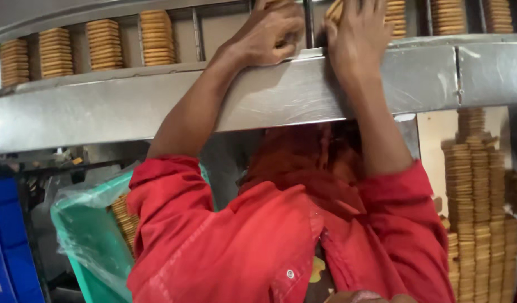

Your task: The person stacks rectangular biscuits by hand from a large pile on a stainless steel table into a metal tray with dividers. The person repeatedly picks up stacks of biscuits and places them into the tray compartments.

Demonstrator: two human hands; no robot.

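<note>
Both my hands were raised to 12 o'clock, at the steel conveyor rail. My left hand was curled over the rail's lip against a biscuit row. I could not tell whether those fingers were clamped on biscuits or only hooked on the metal. My right hand lay flat with its fingers apart, pressed on the biscuit stack just beyond the rail.

Judgement: the biscuits stood on edge in narrow lanes, so they should be squeezed evenly from both ends and lifted straight, otherwise the stack would buckle.

More biscuit rows ran toward 10 o'clock. Tall biscuit columns stood at 4 o'clock, and a green lined bin at 8 o'clock.

My fingertips and the lane floor were cut off at the top edge, and my red sleeves hid everything below.
</note>
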